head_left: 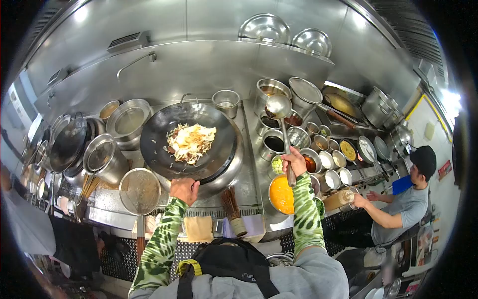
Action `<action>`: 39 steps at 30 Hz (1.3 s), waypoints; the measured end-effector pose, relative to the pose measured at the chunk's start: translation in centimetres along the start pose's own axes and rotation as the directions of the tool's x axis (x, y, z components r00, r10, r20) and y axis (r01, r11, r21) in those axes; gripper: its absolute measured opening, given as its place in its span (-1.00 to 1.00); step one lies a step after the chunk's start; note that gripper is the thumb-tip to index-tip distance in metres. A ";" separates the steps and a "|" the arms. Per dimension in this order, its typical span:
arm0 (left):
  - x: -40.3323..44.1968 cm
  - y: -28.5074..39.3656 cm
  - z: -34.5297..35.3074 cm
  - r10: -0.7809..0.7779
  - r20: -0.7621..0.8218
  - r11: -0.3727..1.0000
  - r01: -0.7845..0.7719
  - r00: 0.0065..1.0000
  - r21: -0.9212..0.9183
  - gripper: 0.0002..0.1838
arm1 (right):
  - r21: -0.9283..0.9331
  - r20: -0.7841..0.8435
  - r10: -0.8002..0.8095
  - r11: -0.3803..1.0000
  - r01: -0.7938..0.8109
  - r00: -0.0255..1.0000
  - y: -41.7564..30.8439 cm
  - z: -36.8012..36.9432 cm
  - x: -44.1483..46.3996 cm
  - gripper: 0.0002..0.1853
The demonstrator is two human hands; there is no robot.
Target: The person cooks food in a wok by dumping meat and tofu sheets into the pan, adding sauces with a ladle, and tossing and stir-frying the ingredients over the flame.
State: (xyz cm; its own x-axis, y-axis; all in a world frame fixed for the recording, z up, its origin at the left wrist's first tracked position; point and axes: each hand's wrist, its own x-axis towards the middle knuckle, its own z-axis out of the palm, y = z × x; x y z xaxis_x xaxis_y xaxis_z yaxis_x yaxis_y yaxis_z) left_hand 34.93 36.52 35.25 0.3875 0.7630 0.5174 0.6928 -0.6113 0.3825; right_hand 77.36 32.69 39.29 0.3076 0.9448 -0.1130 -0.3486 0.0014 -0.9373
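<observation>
The wide, dark wok (162,132) tilts slightly, its near rim at the left hand (184,191), with pale shreds and browned pieces inside. The metal ladle (279,106) extends beyond the right hand (294,162), bowl raised above containers.

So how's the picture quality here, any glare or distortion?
Head view: strong fisheye bending, black corners; white glare at the right edge, light spots on the silver steel wall; the grey-clothed person at far left looks soft, the round black metal wok fairly clear.
</observation>
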 end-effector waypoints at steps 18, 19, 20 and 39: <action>-0.6 -1.6 1.9 0.043 -0.037 0.999 -0.044 0.998 -0.025 -0.72 | -0.201 0.212 0.071 0.979 -0.027 0.975 17.8 16.6 -12.5 -0.26; -0.5 -1.7 2.0 0.063 0.003 0.997 -0.063 0.998 -0.041 -0.69 | -0.209 0.246 0.073 0.978 -0.021 0.967 17.9 16.1 -13.0 -0.27; -0.1 -0.7 0.8 0.049 0.044 0.997 -0.047 0.998 -0.059 -0.69 | -0.191 0.212 0.006 0.981 0.035 0.977 18.3 16.1 -13.6 -0.27; -1.0 -1.0 1.6 0.116 0.045 0.992 -0.118 0.992 0.036 -0.77 | 0.056 0.137 -0.046 0.998 0.039 0.990 11.7 15.4 -21.9 -0.25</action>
State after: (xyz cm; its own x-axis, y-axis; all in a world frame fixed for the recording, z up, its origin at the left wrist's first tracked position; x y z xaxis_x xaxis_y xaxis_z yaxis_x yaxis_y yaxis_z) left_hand 34.79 36.72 33.13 0.4925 0.6957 0.5229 0.6641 -0.6887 0.2910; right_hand 52.90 17.10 35.83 0.1992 0.9797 -0.0237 -0.3853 0.0561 -0.9211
